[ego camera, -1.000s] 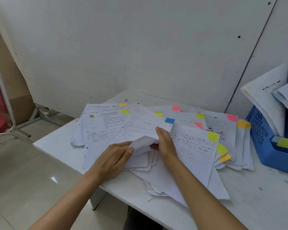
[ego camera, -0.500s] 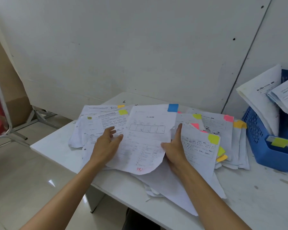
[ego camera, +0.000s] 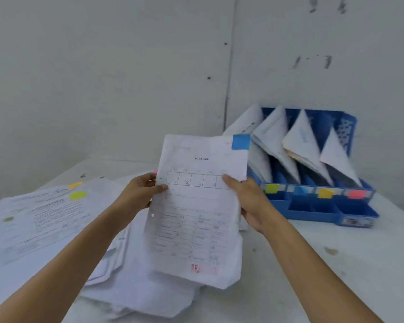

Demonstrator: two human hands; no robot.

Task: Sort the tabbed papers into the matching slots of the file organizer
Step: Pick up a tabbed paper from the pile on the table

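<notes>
Both hands — left hand [ego camera: 140, 192], right hand [ego camera: 250, 201] — grip a blue-tabbed sheet [ego camera: 201, 206]; organizer [ego camera: 313, 206] part-filled (left pile [ego camera: 44, 217] unsorted).

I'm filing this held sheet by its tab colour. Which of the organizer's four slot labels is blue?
The second label from the left, between the green label and the yellow label.

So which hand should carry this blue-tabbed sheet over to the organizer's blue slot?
Right, probably. The right hand grips the sheet at the edge nearest the file organizer, whose blue label sits beyond it; the left hand holds the far edge, over the paper pile.
</notes>
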